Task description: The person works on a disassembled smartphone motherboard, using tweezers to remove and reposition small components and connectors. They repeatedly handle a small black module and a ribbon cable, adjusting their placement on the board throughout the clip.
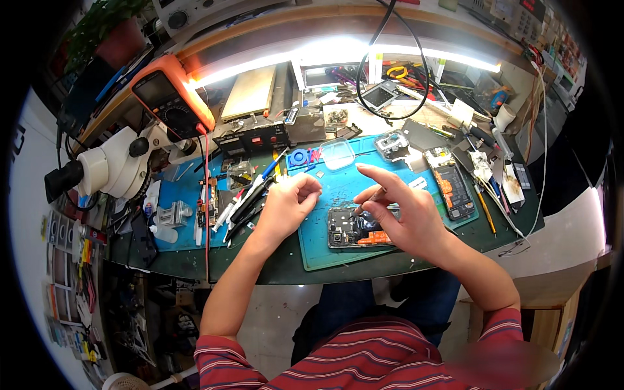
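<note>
An opened phone (344,239) with dark inner parts and orange patches lies on the blue work mat (312,250). Over its upper right side is my right hand (416,218), index finger stretched out and thumb bent toward the other fingers. Something thin and small seems to be held there, mostly hidden by the fingers. Left of the phone, my left hand (289,205) is closed above the mat, fingertips curled to the thumb; whatever it holds, if anything, is hidden. A second opened phone (458,198) rests to the right.
A clear plastic box (338,154) stands behind my hands. Pens and slim tools (250,201) lie left of my left hand, near a circuit board (208,205). An orange multimeter (172,97) and white microscope (107,166) stand far left. A black cable loop (426,71) hangs above the bench.
</note>
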`<action>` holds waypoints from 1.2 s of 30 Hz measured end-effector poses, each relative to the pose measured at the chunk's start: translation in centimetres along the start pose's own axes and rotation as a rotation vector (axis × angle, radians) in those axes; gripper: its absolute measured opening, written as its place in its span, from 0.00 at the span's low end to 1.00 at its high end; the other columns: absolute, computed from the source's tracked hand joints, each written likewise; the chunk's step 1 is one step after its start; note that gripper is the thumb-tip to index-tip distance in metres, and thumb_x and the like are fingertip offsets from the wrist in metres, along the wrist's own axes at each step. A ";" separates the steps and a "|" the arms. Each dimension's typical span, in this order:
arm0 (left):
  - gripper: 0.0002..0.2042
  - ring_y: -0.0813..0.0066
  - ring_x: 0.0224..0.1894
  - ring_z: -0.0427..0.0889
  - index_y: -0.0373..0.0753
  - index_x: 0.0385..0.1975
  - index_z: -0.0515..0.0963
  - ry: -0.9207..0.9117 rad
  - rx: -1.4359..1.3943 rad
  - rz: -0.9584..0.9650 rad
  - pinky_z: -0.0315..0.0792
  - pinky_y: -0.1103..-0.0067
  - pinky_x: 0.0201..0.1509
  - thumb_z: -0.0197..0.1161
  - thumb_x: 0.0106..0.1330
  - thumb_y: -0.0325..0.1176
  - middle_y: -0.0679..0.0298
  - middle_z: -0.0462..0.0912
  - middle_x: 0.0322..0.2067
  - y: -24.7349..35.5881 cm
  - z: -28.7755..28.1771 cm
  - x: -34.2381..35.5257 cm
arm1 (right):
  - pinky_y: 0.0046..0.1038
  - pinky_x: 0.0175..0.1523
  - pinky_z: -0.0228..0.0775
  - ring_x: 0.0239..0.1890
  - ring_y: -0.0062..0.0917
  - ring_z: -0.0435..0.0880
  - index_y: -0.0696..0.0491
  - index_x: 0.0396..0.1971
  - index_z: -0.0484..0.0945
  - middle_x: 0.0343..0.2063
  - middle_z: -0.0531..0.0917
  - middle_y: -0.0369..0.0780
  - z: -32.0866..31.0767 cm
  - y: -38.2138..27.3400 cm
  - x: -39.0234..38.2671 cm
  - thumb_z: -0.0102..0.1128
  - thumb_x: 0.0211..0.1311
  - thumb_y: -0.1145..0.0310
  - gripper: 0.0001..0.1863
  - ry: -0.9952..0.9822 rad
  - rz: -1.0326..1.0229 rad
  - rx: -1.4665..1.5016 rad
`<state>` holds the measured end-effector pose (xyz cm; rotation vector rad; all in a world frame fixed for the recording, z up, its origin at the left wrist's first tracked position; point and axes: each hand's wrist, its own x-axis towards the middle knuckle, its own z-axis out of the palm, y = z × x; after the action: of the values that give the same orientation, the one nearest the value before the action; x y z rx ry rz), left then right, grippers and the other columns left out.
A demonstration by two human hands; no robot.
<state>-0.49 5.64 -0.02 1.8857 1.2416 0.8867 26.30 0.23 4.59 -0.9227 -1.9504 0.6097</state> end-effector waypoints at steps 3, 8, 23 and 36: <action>0.06 0.78 0.39 0.90 0.34 0.44 0.86 -0.009 0.141 0.076 0.84 0.79 0.45 0.72 0.69 0.23 0.63 0.91 0.38 0.6 0.4 -0.5 | 0.32 0.43 0.86 0.38 0.32 0.95 0.47 0.74 0.72 0.38 0.93 0.41 0.4 0.3 0.0 0.68 0.71 0.76 0.32 -0.022 0.001 0.007; 0.08 0.78 0.41 0.89 0.34 0.46 0.86 -0.003 0.086 0.074 0.83 0.78 0.45 0.72 0.69 0.23 0.63 0.91 0.38 1.7 0.2 -1.2 | 0.31 0.44 0.86 0.38 0.31 0.95 0.49 0.73 0.72 0.39 0.93 0.41 0.8 0.6 -0.3 0.68 0.71 0.77 0.32 -0.013 -0.015 0.016; 0.11 0.75 0.43 0.93 0.33 0.51 0.86 -0.038 -0.063 0.117 0.86 0.79 0.48 0.72 0.70 0.21 0.60 0.91 0.42 3.6 0.8 -3.4 | 0.29 0.46 0.86 0.42 0.30 0.96 0.54 0.72 0.70 0.41 0.93 0.43 0.7 0.1 0.1 0.67 0.72 0.78 0.30 0.071 0.000 0.132; 0.15 0.71 0.38 0.91 0.36 0.52 0.85 0.004 0.036 0.207 0.85 0.75 0.45 0.75 0.65 0.20 0.60 0.89 0.39 2.8 0.6 -2.6 | 0.29 0.46 0.86 0.41 0.29 0.96 0.54 0.71 0.71 0.41 0.93 0.43 1.6 1.8 1.6 0.67 0.73 0.78 0.29 0.068 -0.041 0.156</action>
<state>0.52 2.22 1.61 2.0695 1.0846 0.9811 24.99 2.44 3.28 -0.7941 -1.8290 0.6879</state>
